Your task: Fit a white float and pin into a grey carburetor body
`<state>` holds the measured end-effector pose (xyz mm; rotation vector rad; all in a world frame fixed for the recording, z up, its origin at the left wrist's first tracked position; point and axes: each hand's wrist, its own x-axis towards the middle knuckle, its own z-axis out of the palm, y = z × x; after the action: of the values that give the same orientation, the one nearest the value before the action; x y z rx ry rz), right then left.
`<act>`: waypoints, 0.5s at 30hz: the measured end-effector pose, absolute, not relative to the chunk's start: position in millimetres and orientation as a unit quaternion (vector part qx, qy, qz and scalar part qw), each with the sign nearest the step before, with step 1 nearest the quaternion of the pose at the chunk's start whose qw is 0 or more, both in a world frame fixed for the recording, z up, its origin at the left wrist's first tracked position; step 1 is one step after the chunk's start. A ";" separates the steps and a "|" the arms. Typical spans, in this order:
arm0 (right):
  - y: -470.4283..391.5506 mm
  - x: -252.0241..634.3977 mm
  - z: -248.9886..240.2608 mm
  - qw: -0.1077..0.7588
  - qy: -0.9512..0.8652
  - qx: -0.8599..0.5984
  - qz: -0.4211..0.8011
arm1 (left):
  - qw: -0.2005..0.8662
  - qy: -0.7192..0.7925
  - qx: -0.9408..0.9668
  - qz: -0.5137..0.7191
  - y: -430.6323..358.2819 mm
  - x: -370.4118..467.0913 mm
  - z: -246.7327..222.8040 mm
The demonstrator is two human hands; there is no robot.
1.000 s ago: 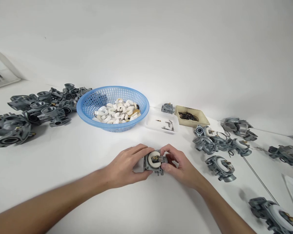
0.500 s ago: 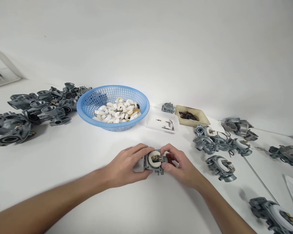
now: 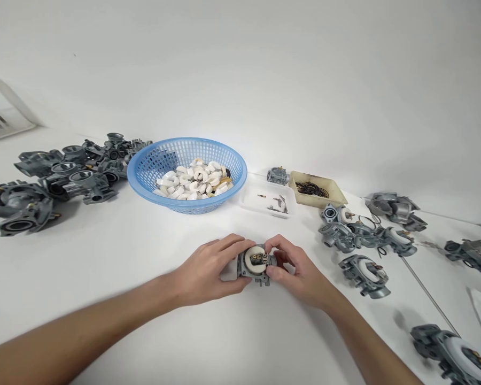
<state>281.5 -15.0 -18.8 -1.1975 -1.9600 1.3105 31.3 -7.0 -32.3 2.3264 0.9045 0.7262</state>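
Note:
A grey metal carburetor body [image 3: 260, 279] rests on the white table between my hands, its round opening facing up. Inside the opening sits a white C-shaped float [image 3: 250, 260] around brass parts. My left hand [image 3: 213, 270] grips the body's left side, with the thumb at the near edge and fingers at the far edge. At the right side, my right hand [image 3: 294, 271] closes its thumb and index finger on the body, by the float's hinge end. Any small pin between those fingertips is too small to make out.
A blue basket [image 3: 186, 206] of white floats stands behind, left of a clear tray [image 3: 253, 199] with small metal parts and a beige tray [image 3: 336, 193] of black rings. Carburetor bodies [image 3: 88, 187] lie at left; others, some with floats [image 3: 364, 275], lie at right.
The whole view has shifted slightly. Both hands keep nearly the same hold on the carburetor body.

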 end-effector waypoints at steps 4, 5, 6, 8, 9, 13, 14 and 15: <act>-14.4 281.0 -19.1 0.242 -0.719 -0.440 0.481 | 0.275 0.341 0.861 0.260 -6.5 31.8 -31.8; -14.1 280.9 -19.2 0.241 -0.719 -0.440 0.480 | 0.276 0.344 0.860 0.257 -6.4 32.1 -31.8; -13.8 280.8 -19.3 0.240 -0.720 -0.441 0.480 | 0.277 0.347 0.860 0.253 -6.4 32.3 -31.8; -13.4 280.7 -19.5 0.240 -0.720 -0.441 0.479 | 0.279 0.350 0.860 0.247 -6.7 32.3 -32.0; -13.2 280.8 -19.6 0.241 -0.720 -0.441 0.479 | 0.279 0.350 0.860 0.246 -6.9 32.1 -32.1; -14.0 281.8 -19.8 0.246 -0.718 -0.438 0.481 | 0.278 0.350 0.860 0.247 -7.7 31.3 -32.7; -14.4 282.1 -19.8 0.246 -0.718 -0.438 0.482 | 0.279 0.350 0.860 0.247 -7.7 31.3 -32.7; -14.7 282.4 -19.9 0.247 -0.718 -0.437 0.482 | 0.280 0.349 0.860 0.247 -7.6 31.3 -32.7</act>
<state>282.4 -14.7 -19.9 -1.1927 -1.9591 1.3141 31.3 -7.6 -32.7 2.3054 0.9351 0.6632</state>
